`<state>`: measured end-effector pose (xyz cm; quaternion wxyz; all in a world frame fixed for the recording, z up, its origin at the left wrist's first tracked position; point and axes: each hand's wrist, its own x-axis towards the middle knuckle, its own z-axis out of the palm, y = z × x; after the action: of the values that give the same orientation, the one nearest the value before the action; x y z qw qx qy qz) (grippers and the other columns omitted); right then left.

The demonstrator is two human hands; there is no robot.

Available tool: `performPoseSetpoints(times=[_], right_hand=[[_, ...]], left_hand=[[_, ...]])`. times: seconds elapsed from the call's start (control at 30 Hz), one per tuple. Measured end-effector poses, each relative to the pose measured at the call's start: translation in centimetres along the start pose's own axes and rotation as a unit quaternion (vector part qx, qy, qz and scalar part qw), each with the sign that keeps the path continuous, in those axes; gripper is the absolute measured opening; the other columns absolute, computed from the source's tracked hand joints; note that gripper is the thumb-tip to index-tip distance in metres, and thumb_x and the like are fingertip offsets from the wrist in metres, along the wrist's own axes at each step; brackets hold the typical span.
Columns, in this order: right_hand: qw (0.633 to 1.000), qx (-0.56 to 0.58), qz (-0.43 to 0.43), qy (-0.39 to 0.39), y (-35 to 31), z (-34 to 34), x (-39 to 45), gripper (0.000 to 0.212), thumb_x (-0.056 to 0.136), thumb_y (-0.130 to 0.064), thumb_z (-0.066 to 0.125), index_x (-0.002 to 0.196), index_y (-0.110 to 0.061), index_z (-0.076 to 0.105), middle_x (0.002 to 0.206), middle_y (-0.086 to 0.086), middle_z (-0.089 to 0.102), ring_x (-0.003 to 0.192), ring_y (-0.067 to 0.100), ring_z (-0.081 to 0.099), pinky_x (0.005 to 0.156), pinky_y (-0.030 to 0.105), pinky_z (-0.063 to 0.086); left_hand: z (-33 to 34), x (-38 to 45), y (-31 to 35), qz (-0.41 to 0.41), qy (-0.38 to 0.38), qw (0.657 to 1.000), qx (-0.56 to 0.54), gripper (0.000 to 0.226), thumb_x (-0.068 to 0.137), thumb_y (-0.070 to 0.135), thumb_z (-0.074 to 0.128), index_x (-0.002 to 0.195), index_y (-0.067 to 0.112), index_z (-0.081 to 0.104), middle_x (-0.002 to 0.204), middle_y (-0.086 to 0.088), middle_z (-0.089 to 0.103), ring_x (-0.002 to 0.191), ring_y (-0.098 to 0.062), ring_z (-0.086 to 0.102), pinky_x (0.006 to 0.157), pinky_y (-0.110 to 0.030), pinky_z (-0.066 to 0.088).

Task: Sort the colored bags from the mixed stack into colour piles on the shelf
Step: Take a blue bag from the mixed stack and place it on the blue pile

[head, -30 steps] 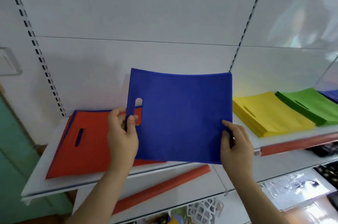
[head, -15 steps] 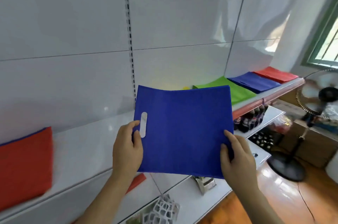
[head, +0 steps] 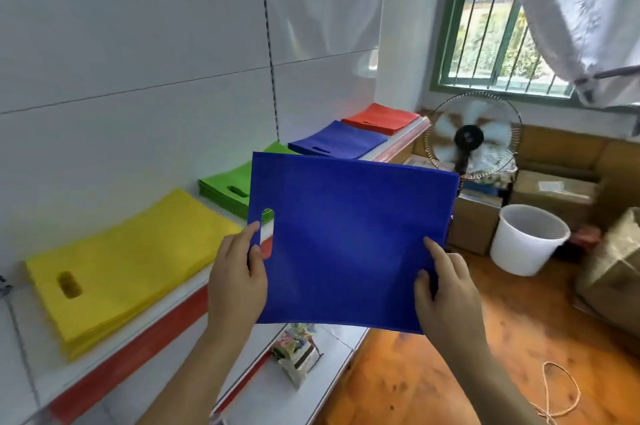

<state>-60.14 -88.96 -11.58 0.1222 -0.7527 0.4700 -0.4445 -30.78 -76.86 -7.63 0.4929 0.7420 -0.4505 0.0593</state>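
Held bag (head: 346,244): upright in the air in front of the shelf (head: 138,346), with the left hand (head: 235,282) pinching its left edge beside the handle slot and the right hand (head: 446,289) pinching its lower right corner. On the shelf, left of and behind the held bag, four piles run in a row: nearest pile (head: 128,261) to its left, second pile (head: 225,182) partly behind its left edge, third pile (head: 339,144) just behind its top edge, farthest pile (head: 381,118) beyond that. Behind its upper right corner stands a fan (head: 472,137); to its right, a bucket (head: 526,239) on the floor; below it, a lower shelf (head: 277,390).
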Motion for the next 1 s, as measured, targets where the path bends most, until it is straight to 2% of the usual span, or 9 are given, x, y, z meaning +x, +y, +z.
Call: performPoseSetpoints(times=[0.17,0.27,0.33,0.4,0.5,0.6,0.67,0.83,1.0], right_hand=[[0.999,-0.043,0.032,0.002,5.4,-0.3,6.5,0.054,0.104,-0.014,0.056,0.156,-0.018,0.044,0.112,-0.008,0.052,0.09,0.01,0.057,0.071,0.033,0.056],[0.996,-0.083,0.043,-0.004,8.0,-0.3,10.6,0.056,0.103,-0.015,0.056,0.157,-0.018,0.043,0.112,-0.01,0.05,0.088,0.011,0.055,0.069,0.03,0.053],[0.993,-0.104,0.052,-0.009,10.0,0.2,13.3,0.057,0.102,-0.013,0.056,0.158,-0.016,0.042,0.114,-0.007,0.051,0.089,0.013,0.056,0.07,0.029,0.052],[0.99,-0.113,0.076,-0.018,11.8,1.0,15.6,0.059,0.101,-0.011,0.054,0.159,-0.015,0.04,0.119,-0.005,0.051,0.093,0.017,0.056,0.073,0.035,0.056],[0.99,-0.111,0.085,-0.025,14.4,2.2,19.0,0.064,0.098,-0.009,0.056,0.159,-0.015,0.039,0.121,-0.004,0.05,0.096,0.019,0.057,0.075,0.039,0.058],[0.99,-0.104,0.085,-0.033,17.5,3.7,23.2,0.065,0.094,-0.009,0.058,0.157,-0.014,0.042,0.121,-0.002,0.05,0.097,0.025,0.059,0.076,0.044,0.059],[0.992,-0.095,0.068,-0.036,19.7,4.9,26.2,0.065,0.093,-0.007,0.06,0.156,-0.013,0.043,0.117,-0.002,0.05,0.096,0.024,0.059,0.076,0.046,0.059],[0.996,-0.061,0.016,-0.062,24.7,7.2,34.3,0.064,0.094,-0.006,0.061,0.156,-0.012,0.044,0.121,0.001,0.052,0.101,0.027,0.061,0.081,0.048,0.059],[0.993,-0.041,-0.035,-0.103,27.3,9.7,42.9,0.063,0.097,-0.008,0.058,0.158,-0.011,0.043,0.131,0.005,0.051,0.108,0.03,0.059,0.085,0.047,0.056]], left_hand=[[9.8,5.3,1.4,-0.006,-0.032,0.999,-0.039,0.041,0.107,0.012,0.051,0.147,0.02,0.057,0.129,0.005,0.059,0.105,-0.002,0.051,0.076,-0.001,0.039],[14.8,8.8,2.7,-0.011,-0.051,0.996,-0.066,0.041,0.108,0.014,0.05,0.148,0.021,0.056,0.125,0.002,0.059,0.102,-0.01,0.057,0.072,-0.009,0.04],[17.9,11.2,3.2,-0.002,-0.064,0.996,-0.067,0.041,0.108,0.015,0.05,0.148,0.019,0.056,0.124,0.0,0.06,0.103,-0.014,0.058,0.077,-0.019,0.043],[20.7,13.3,3.8,0.0,-0.07,0.996,-0.062,0.04,0.108,0.015,0.05,0.147,0.018,0.057,0.122,0.001,0.06,0.102,-0.016,0.058,0.077,-0.021,0.043],[24.5,15.9,4.4,0.006,-0.069,0.996,-0.061,0.039,0.106,0.012,0.053,0.145,0.016,0.059,0.117,0.006,0.059,0.096,-0.006,0.054,0.074,-0.01,0.037],[28.0,18.7,4.3,-0.001,-0.064,0.997,-0.048,0.04,0.105,0.009,0.054,0.144,0.015,0.06,0.116,0.004,0.06,0.094,-0.007,0.053,0.076,-0.02,0.041],[30.5,20.3,4.5,-0.01,-0.054,0.998,-0.037,0.04,0.105,0.009,0.054,0.144,0.015,0.059,0.115,0.004,0.061,0.094,-0.011,0.056,0.076,-0.024,0.043],[36.3,23.4,6.0,-0.058,-0.022,0.998,0.001,0.041,0.106,0.012,0.052,0.146,0.017,0.057,0.111,0.006,0.058,0.087,-0.004,0.054,0.069,-0.018,0.04],[39.6,26.3,7.1,-0.086,0.032,0.995,0.047,0.041,0.106,0.013,0.052,0.147,0.015,0.056,0.124,0.001,0.06,0.102,-0.017,0.058,0.083,-0.032,0.046]])
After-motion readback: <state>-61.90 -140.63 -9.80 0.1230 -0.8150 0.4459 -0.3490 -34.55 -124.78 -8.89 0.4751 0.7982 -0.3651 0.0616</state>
